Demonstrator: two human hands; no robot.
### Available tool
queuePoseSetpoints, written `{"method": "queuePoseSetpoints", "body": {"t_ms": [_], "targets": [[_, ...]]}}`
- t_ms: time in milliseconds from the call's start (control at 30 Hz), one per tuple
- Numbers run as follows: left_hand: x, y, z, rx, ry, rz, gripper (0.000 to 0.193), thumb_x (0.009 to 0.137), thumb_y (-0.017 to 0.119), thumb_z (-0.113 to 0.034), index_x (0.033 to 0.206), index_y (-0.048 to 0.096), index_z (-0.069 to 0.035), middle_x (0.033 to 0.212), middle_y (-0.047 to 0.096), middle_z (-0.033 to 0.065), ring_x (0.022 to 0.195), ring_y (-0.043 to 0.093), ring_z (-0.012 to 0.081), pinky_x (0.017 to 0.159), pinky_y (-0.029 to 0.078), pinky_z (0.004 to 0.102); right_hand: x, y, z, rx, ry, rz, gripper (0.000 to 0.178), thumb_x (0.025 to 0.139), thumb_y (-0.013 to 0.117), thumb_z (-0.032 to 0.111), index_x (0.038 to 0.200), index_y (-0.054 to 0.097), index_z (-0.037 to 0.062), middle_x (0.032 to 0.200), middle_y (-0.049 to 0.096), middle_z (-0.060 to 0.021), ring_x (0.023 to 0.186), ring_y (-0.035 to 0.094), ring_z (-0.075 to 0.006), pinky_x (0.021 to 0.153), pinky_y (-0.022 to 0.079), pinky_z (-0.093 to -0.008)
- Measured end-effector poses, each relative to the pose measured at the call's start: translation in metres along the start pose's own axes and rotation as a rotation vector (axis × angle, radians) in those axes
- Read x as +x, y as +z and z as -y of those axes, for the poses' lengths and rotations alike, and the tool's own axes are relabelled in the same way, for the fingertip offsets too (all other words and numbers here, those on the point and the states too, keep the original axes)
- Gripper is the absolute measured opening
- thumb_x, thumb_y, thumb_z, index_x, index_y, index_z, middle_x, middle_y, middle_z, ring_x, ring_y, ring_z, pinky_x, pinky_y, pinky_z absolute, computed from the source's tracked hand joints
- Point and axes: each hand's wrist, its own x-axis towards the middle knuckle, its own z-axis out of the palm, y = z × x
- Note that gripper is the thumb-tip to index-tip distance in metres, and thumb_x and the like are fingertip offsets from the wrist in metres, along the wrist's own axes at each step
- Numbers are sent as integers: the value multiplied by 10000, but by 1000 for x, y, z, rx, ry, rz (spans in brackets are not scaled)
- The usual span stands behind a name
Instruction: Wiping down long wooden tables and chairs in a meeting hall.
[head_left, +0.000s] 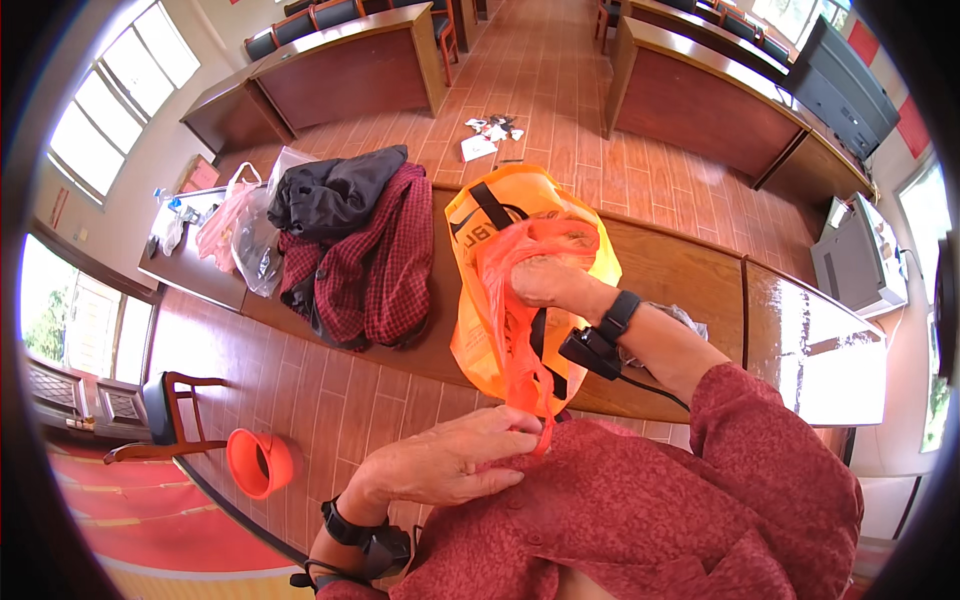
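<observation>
A yellow-orange tote bag (468,345) with black straps stands on the brown wooden table (680,260) before me. A thin red plastic bag (495,262) lies in and over its mouth, with one strip of it stretched down toward my body. My left hand (450,455) pinches the lower end of that strip near my shirt. My right hand (545,282) reaches into the mouth of the red bag; its fingers are hidden there. What the red bag holds shows only as a small brownish patch.
Left on the table lie a red-and-black checked garment (375,270), a dark jacket (335,190) and clear and pink plastic bags (222,238). A clear crumpled bag (680,318) lies by my right forearm. On the floor stand an orange bucket (262,463) and a chair (170,420).
</observation>
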Motion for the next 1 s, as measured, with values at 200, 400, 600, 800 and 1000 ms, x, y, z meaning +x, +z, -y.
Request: {"method": "queuePoseSetpoints", "body": {"t_ms": [200,400,600,800,1000], "targets": [[30,-33,42,119,-201,-723,213,825,573,-119,988,529,11,829,537,52,731,503,88,635,426,237,21,15,9,48,203,-113,192,737,505,157,806,636,35,858,629,-189,823,598,-350,727,477,-384],[87,-57,127,653,-384,-904,286,779,617,-168,961,531,36,741,590,91,664,570,126,589,454,263,29,25,10,116,-187,-344,158,648,560,45,789,622,8,774,628,-182,746,619,-338,660,492,-418],[77,-73,154,206,-438,-841,212,750,575,-186,868,600,-11,815,610,217,806,602,356,699,475,401,12,7,5,27,11,153,194,675,550,36,868,575,37,804,615,-170,782,603,-352,680,476,-407],[79,-68,145,433,-449,-783,264,761,613,-232,877,610,5,779,623,194,768,612,345,671,475,384,12,20,18,265,-209,-240,291,688,536,45,977,565,57,797,622,-162,751,628,-310,591,486,-390],[51,-74,162,-322,-386,-932,128,818,570,-96,825,605,26,640,565,28,489,483,77,441,395,237,14,10,16,-3,99,290,352,728,554,83,1079,536,95,971,613,-90,847,615,-271,665,491,-347]]}}
